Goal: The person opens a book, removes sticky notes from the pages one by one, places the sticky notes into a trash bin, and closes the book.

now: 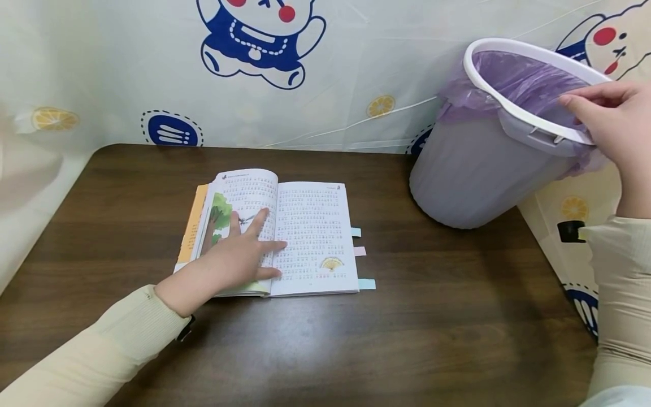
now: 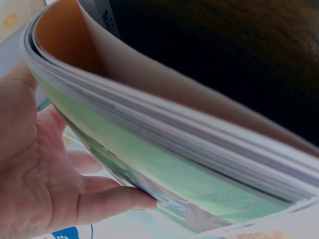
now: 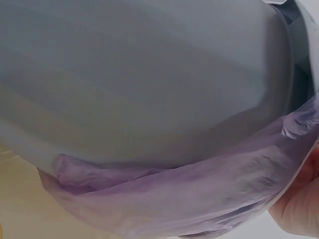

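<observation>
An open book with printed text and a green picture lies flat on the dark wooden table. My left hand rests on its left page with fingers spread straight. The left wrist view shows the book's page edges close up beside my palm. At the right, a grey waste bin lined with a purple bag is tilted off the table's far right corner. My right hand grips its white rim. The right wrist view shows the bin wall and bag.
Coloured sticky tabs poke out from the book's right edge. A cartoon-printed plastic sheet hangs behind and along both sides of the table. A small black item sits at the right, beyond the table edge.
</observation>
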Action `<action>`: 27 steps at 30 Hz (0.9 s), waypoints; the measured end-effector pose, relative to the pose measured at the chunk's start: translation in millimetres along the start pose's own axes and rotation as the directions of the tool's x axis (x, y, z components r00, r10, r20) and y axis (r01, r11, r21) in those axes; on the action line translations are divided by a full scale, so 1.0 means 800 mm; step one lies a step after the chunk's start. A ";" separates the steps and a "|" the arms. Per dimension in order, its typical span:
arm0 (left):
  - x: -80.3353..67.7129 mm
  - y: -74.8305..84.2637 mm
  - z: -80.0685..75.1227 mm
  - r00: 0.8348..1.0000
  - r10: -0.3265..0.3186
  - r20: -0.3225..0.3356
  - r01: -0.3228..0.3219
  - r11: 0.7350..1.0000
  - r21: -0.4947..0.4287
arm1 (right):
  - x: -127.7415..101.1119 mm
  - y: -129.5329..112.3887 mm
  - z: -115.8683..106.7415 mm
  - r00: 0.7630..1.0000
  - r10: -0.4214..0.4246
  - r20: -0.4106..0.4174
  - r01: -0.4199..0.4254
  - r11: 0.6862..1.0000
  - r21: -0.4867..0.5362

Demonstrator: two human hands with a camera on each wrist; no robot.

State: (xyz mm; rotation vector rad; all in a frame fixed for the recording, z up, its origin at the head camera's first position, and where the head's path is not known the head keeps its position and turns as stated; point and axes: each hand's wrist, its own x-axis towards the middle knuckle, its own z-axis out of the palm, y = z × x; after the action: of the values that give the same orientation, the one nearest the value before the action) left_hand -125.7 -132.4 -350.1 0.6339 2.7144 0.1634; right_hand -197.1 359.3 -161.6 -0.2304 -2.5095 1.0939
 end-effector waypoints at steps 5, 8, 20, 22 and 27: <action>-0.001 0.001 -0.001 1.000 -0.002 0.007 0.002 1.000 -0.021 | -0.007 -0.007 0.001 0.998 -0.049 -0.028 0.051 0.998 0.047; -0.001 0.001 -0.001 1.000 -0.004 0.008 0.004 1.000 -0.027 | -0.010 -0.014 0.003 0.995 -0.092 -0.036 0.095 0.992 0.084; -0.001 0.001 -0.001 1.000 -0.008 0.006 0.008 1.000 -0.008 | -0.047 -0.048 0.024 0.954 -0.286 -0.092 0.297 0.944 0.143; 0.000 0.002 -0.001 1.000 -0.007 0.004 0.007 1.000 0.000 | -0.057 -0.053 0.031 0.944 -0.316 -0.096 0.326 0.938 0.118; 0.000 0.002 0.000 1.000 -0.006 0.004 0.006 1.000 0.005 | -0.077 -0.061 0.061 0.897 -0.435 -0.071 0.441 0.885 0.146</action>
State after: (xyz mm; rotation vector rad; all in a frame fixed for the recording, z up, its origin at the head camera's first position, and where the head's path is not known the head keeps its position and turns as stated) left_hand -125.0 -131.3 -349.7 0.6269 2.7140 0.1533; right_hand -161.0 274.9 -173.8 0.3473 -2.2648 1.0735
